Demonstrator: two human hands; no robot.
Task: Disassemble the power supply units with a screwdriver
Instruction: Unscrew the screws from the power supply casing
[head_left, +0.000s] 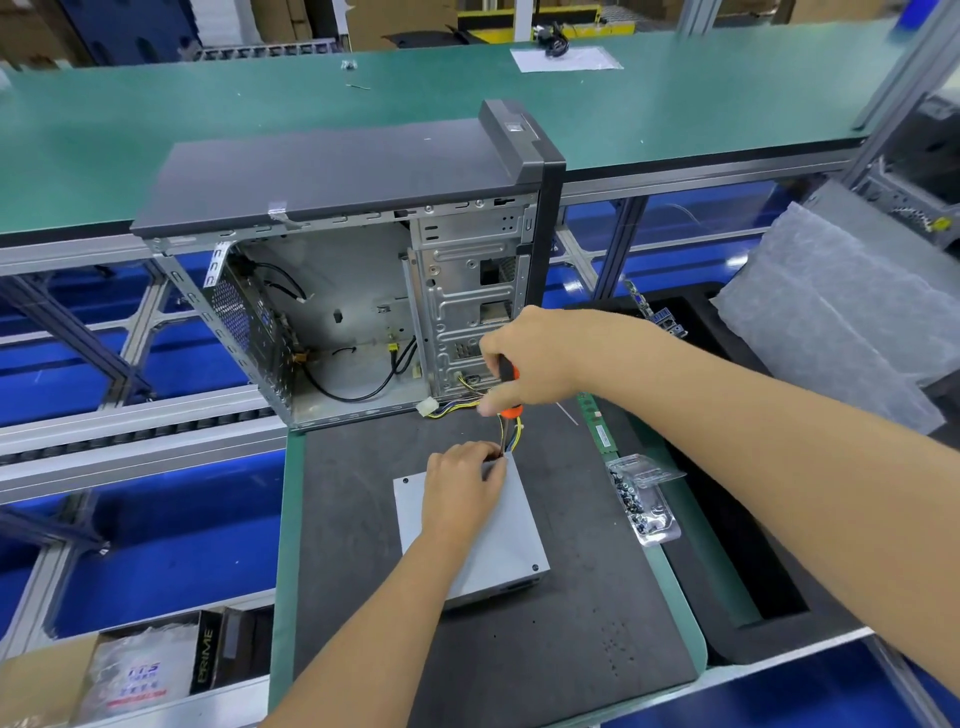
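Power supply unit (511, 540) lay mid-mat (363, 571). Left hand (462, 493) pressed its far corner, fingertips curled at the cable exit. Beyond, right hand (535, 358) clamped the screwdriver (509, 387); tip hidden, probably above the wires (506, 434). Advice: seat tip squarely before turning.

Long green-topped workbench (260, 119) across the back, aluminium frame rails (130, 415) beneath it, blue surfaces (171, 540) between the rails, cardboard boxes (363, 21) stacked beyond, dark foam mat (363, 519) on a green-edged table in front, bright even light
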